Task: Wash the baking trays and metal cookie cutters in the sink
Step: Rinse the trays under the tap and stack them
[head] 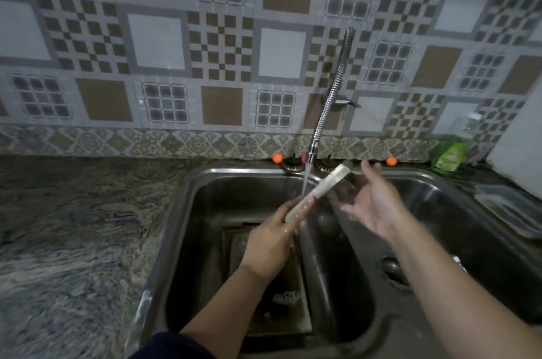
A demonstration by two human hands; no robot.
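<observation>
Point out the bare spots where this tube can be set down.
The granite counter left of the left basin shows the widest bare stretch. That basin's floor holds a baking tray. Right of the right basin, a lidded container and green bottle crowd the counter.

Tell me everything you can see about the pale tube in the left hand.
The tube is a pale, cream cylinder, perhaps plastic, blurred. It tilts, its upper end toward the right. The left hand grips its lower end. Water from the faucet falls on it near the fingers. It is above the left basin. The open right hand is close by; contact cannot be told.
</observation>
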